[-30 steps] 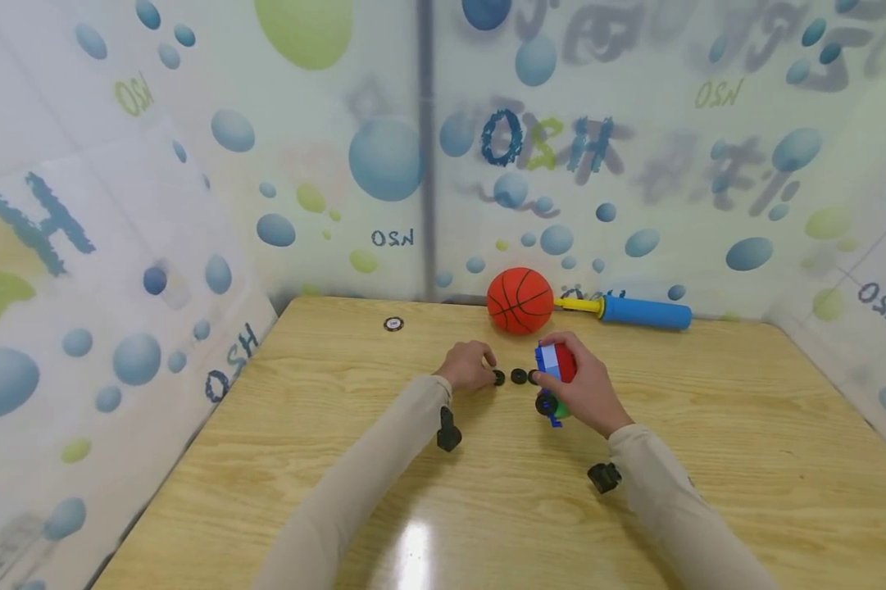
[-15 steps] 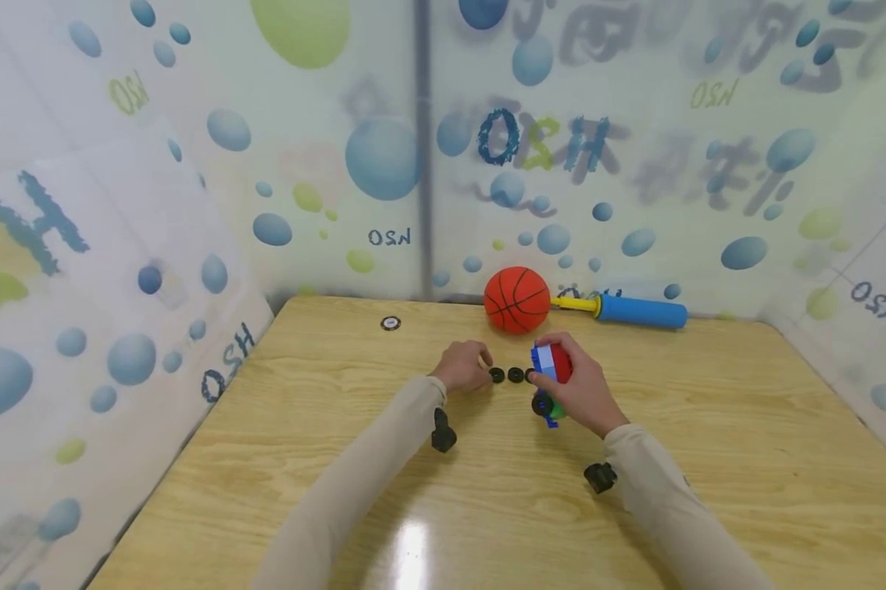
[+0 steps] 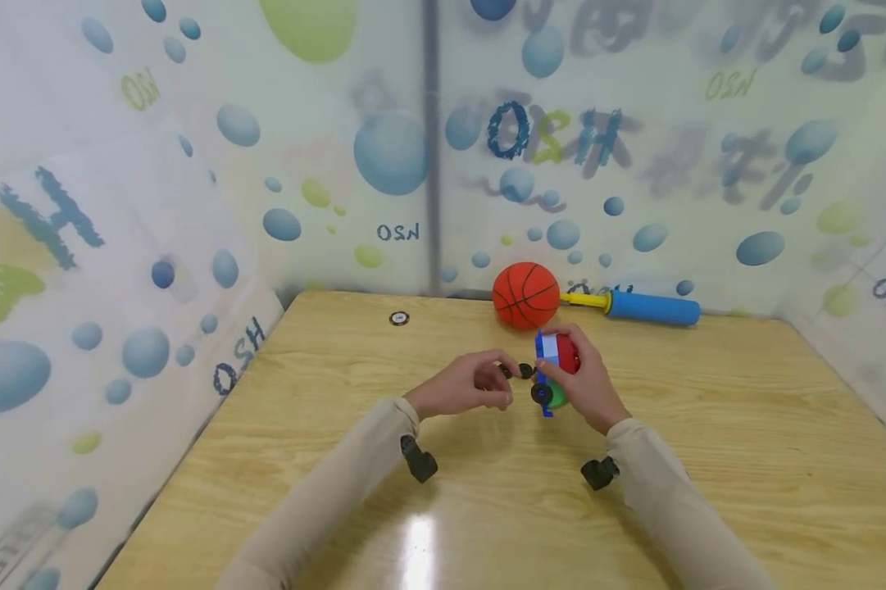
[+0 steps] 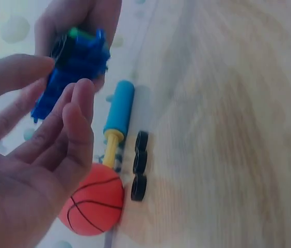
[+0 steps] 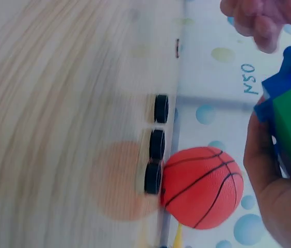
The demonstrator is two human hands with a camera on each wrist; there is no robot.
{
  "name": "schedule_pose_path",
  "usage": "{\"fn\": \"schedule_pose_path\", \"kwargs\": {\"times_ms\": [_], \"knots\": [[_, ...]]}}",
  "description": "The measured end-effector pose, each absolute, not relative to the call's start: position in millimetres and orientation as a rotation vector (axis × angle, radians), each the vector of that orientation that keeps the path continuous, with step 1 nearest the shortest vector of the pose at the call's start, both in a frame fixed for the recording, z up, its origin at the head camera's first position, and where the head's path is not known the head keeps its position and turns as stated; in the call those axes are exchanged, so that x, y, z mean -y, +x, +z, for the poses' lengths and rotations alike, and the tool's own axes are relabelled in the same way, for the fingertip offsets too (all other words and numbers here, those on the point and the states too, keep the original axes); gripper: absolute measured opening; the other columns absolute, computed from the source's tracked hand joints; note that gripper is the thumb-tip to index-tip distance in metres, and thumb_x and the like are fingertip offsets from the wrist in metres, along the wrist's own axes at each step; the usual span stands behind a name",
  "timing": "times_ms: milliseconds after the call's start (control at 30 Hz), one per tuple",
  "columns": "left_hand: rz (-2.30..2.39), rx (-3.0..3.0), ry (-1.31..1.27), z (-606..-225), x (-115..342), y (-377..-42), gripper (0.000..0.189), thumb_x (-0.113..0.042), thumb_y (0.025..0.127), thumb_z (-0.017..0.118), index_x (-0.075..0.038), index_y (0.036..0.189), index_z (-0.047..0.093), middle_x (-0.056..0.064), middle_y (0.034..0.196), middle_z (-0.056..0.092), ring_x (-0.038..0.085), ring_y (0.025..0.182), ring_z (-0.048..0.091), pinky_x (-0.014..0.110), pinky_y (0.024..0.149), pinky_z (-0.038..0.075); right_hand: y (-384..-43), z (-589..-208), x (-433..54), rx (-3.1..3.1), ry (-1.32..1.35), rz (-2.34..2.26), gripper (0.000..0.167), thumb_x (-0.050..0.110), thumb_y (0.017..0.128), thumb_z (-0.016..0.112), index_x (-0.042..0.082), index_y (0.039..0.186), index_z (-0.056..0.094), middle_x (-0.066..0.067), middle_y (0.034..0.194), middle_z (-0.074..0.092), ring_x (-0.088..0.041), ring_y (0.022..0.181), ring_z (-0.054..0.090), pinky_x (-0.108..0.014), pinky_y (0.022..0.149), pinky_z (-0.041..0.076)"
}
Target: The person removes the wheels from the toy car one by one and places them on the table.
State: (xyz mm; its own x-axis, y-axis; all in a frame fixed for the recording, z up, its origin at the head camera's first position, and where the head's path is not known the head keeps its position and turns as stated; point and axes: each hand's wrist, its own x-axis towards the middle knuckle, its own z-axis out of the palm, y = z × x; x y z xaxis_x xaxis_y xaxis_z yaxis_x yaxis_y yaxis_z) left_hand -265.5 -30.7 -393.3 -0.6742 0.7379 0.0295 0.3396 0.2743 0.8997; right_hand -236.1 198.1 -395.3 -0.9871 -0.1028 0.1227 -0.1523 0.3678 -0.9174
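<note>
My right hand [image 3: 586,381] grips a building-block toy car [image 3: 551,356] with a blue base and white, red and green blocks, held up off the table. A black wheel [image 3: 542,393] sits on its near end. To its left, my left hand [image 3: 468,385] hovers with loosely bent fingers and nothing in them; a small gap separates it from the car in the head view. In the left wrist view the car's blue underside [image 4: 76,67] shows beyond the left fingers. Three loose black wheels [image 5: 157,144] stand in a row on the table, partly hidden behind the hands in the head view.
An orange-red toy basketball [image 3: 526,297] rests at the table's back edge. Beside it lies a blue pump [image 3: 652,308] with a yellow rod. A small round chip [image 3: 399,318] lies at the back left. Patterned walls enclose the wooden table [image 3: 324,360].
My left hand has come away from the loose wheels, back and up toward the toy car, and its fingers have spread. The right hand still grips the car, turned slightly.
</note>
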Motion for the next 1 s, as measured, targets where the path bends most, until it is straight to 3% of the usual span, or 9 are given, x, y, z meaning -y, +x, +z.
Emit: {"fn": "schedule_pose_path", "kwargs": {"times_ms": [200,400,500,600,733,867,1000], "knots": [[1.356,-2.106,1.101,-387.8,23.2,-248.6,0.033,-0.014,0.097,0.067,-0.017,0.128,0.056,0.017,0.112,0.069,0.008,0.096,0.068,0.025,0.086,0.056,-233.9,-390.0,-190.4,2.448,0.233,1.842,0.050,0.015,0.097,0.066,0.017,0.141,0.044,-0.016,0.142,0.042,-0.033,0.125,0.043,-0.031,0.088,0.053],[1.382,-2.107,1.116,-387.9,16.8,-242.7,0.034,-0.011,0.097,0.066,-0.015,0.130,0.057,0.012,0.104,0.067,0.010,0.083,0.065,0.024,0.078,0.056,-235.2,-391.4,-182.2,2.351,0.259,1.933,0.052,0.005,0.095,0.066,0.014,0.142,0.045,-0.014,0.143,0.041,-0.028,0.123,0.040,-0.028,0.090,0.049],[1.411,-2.127,1.103,-388.6,14.5,-241.7,0.030,-0.011,0.097,0.066,-0.014,0.126,0.060,0.010,0.095,0.066,0.015,0.077,0.063,0.024,0.073,0.055,-237.0,-392.8,-180.8,2.355,0.256,1.949,0.060,0.005,0.096,0.063,0.022,0.149,0.040,-0.014,0.147,0.038,-0.026,0.122,0.040,-0.025,0.089,0.050],[1.442,-2.144,1.090,-389.4,11.5,-241.1,0.028,-0.013,0.097,0.066,-0.014,0.124,0.063,0.009,0.086,0.064,0.030,0.075,0.063,0.023,0.069,0.053,-239.1,-393.0,-180.8,2.334,0.285,2.023,0.069,0.005,0.098,0.059,0.032,0.155,0.030,-0.014,0.150,0.034,-0.025,0.124,0.040,-0.022,0.088,0.053],[1.487,-2.148,1.053,-391.2,7.8,-237.8,0.025,-0.016,0.096,0.067,-0.013,0.121,0.066,0.008,0.076,0.061,0.044,0.073,0.061,0.021,0.060,0.048,-239.9,-392.0,-179.0,2.269,0.343,2.150,0.063,0.002,0.098,0.056,0.025,0.152,0.034,-0.011,0.150,0.035,-0.026,0.129,0.038,-0.023,0.086,0.056],[1.523,-2.165,1.030,-392.8,4.0,-234.1,0.017,-0.018,0.096,0.068,-0.011,0.112,0.067,0.006,0.070,0.059,0.031,0.060,0.060,0.022,0.054,0.045,-238.2,-392.0,-174.4,2.235,0.327,2.210,0.042,0.000,0.098,0.056,0.011,0.136,0.042,-0.006,0.140,0.040,-0.027,0.127,0.037,-0.025,0.086,0.055],[1.542,-2.208,1.024,-392.8,1.6,-230.9,0.013,-0.017,0.095,0.069,-0.010,0.105,0.067,0.008,0.068,0.060,0.012,0.053,0.054,0.022,0.052,0.045,-236.7,-393.6,-171.1,2.225,0.301,2.203,0.033,-0.002,0.097,0.055,0.007,0.128,0.044,-0.003,0.134,0.041,-0.027,0.124,0.039,-0.025,0.086,0.054]]}}
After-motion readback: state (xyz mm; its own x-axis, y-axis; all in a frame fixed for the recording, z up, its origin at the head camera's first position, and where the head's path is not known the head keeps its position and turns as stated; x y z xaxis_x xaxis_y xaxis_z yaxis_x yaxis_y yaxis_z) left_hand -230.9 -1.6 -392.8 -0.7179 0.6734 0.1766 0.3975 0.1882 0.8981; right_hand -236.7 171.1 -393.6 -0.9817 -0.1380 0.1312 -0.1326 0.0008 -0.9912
